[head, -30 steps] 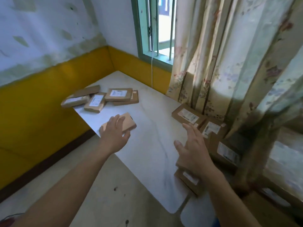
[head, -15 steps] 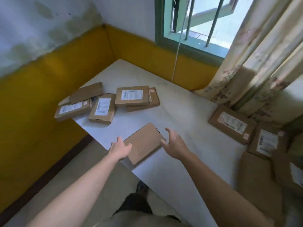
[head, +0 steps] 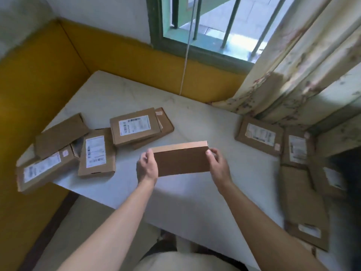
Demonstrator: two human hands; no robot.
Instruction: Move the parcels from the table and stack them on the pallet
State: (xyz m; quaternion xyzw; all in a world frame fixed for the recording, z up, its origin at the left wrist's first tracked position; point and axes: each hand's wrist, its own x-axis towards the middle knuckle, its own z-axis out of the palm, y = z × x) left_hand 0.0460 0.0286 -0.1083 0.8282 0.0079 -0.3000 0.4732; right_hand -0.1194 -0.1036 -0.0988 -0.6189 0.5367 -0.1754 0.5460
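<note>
A plain brown parcel [head: 181, 161] is held tilted up above the white table [head: 195, 192]. My left hand [head: 146, 166] grips its left end and my right hand [head: 218, 163] grips its right end, thumbs on the near face. Several labelled parcels [head: 134, 128] lie in a loose pile at the table's left side. More flat parcels [head: 260, 135] lie along the right side under the curtain. No pallet is in view.
A yellow and white wall [head: 39, 65] runs along the left and back. A barred window [head: 211, 26] sits behind the table, with a cord [head: 186, 47] hanging down. A flowered curtain [head: 304, 65] drapes over the right side. Bare floor [head: 78, 231] lies at the lower left.
My hands closed on both ends of the plain parcel and lifted it off the table edge, tipping it up. The camera moved closer over the table.
</note>
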